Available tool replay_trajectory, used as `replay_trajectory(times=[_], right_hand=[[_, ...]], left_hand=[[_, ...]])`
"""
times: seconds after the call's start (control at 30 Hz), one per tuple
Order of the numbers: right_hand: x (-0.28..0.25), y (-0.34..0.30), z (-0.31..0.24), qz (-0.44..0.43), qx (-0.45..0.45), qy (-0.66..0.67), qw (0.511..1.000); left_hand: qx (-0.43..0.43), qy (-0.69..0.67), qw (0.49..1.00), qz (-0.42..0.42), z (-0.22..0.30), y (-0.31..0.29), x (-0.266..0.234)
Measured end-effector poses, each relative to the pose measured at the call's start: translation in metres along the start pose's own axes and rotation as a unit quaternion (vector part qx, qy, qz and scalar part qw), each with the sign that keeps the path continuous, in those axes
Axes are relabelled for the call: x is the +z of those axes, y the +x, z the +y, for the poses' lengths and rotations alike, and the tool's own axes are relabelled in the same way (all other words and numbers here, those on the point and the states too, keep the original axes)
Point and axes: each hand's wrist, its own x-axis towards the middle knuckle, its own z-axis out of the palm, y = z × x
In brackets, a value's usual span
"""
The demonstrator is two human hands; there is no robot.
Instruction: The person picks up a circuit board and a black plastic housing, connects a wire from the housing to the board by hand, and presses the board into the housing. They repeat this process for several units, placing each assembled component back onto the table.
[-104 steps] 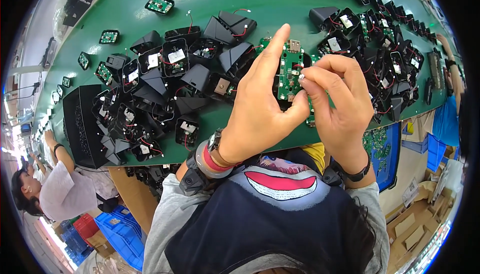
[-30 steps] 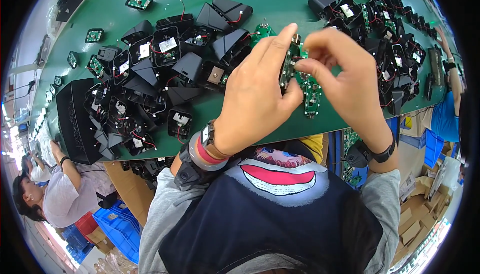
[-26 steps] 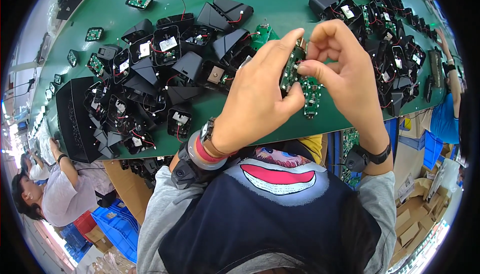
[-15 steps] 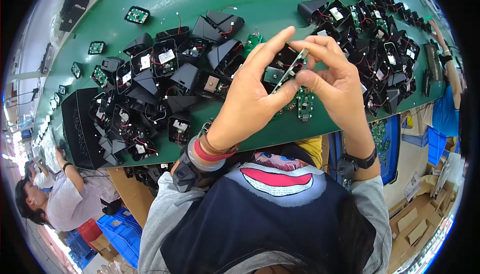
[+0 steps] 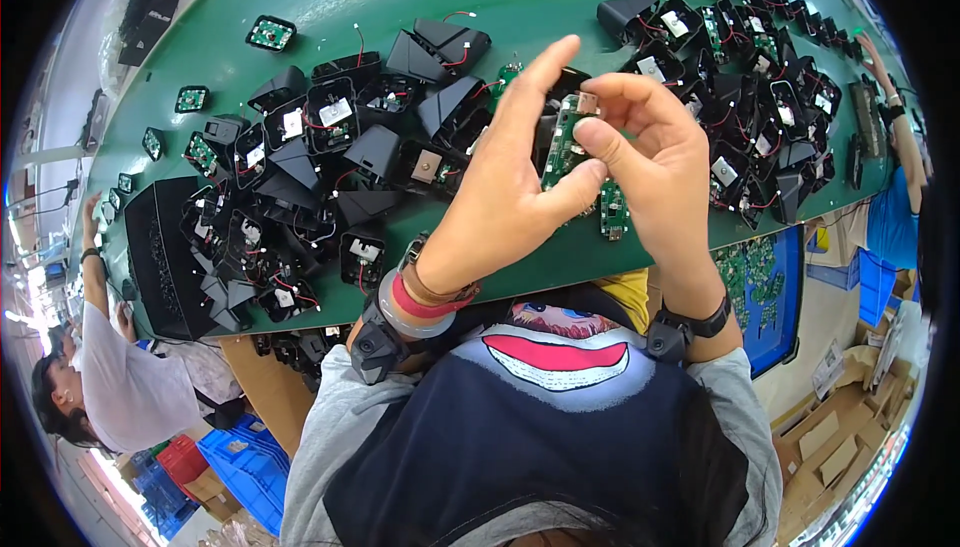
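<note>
Above the green table I have a narrow green circuit board with a silver connector at its top end. My right hand pinches that end between thumb and fingers. The board's lower end sits in the crook of my left hand; the left thumb lies against it while the index finger points up and away. What the other left fingers do behind the board is hidden. Another green circuit board lies on the table just below my hands. A dark housing behind my fingers is mostly covered.
Black plastic housings with red wires crowd the table on the left and right. Small housings with boards stand farther left, near a black box. A blue tray of boards is below right. Co-workers sit at both sides.
The circuit board has turned from nearly edge-on to showing its component face. My right thumb has shifted up onto its connector end. The co-worker on the left has stretched an arm forward.
</note>
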Motion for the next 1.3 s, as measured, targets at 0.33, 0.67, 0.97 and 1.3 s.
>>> replay_trajectory(times=[0.33,0.67,0.97,1.3], right_hand=[[0.003,0.007,0.012,0.015,-0.015,-0.018,1.000],[-0.003,-0.004,0.011,-0.087,0.086,0.056,0.991],[0.016,-0.001,0.037,-0.020,0.006,0.023,1.000],[-0.084,-0.065,0.034,0.040,0.059,-0.112,0.991]], left_hand=[[-0.013,-0.031,0.999,-0.014,0.002,-0.001,0.001],[-0.046,-0.253,0.966,0.034,-0.007,0.003,-0.004],[-0.083,-0.191,0.965,0.159,-0.004,0.006,0.015],[-0.070,0.144,0.984,0.082,0.063,0.046,-0.109]])
